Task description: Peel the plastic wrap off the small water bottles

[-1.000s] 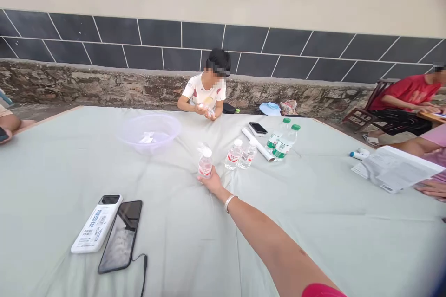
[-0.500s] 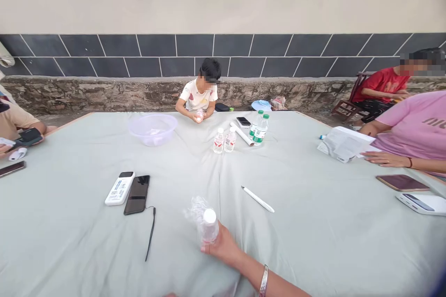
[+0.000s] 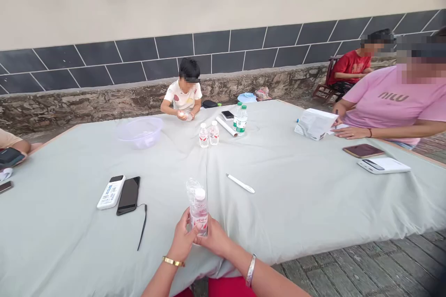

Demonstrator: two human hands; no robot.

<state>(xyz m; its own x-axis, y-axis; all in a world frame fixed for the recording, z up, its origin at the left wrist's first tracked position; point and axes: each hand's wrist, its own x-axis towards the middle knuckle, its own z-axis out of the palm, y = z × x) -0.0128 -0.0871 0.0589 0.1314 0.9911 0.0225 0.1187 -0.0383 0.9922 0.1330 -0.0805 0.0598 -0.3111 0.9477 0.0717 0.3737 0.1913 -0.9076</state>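
Observation:
Both my hands hold one small water bottle (image 3: pixel 199 210) with a white cap and a red-and-white label, upright at the table's near edge. My left hand (image 3: pixel 181 240), with a gold bracelet on its wrist, wraps its fingers around the bottle's left side. My right hand (image 3: pixel 215 237), with a silver bangle on its wrist, grips the right side. A bit of clear plastic wrap (image 3: pixel 191 187) sticks up beside the cap.
The table's pale cloth (image 3: pixel 296 204) bears a white pen (image 3: pixel 240 183), a black phone (image 3: pixel 128 194) with a cable, a white power bank (image 3: pixel 111 191), a clear basin (image 3: pixel 141 131), two small bottles (image 3: pixel 208 134) and two green-capped bottles (image 3: pixel 240 119). A child sits at the far side; other people sit left and right.
My right hand drew the bottle from the table's middle back to the near edge. My left hand came into view and closed on it. The view tilted and shifted.

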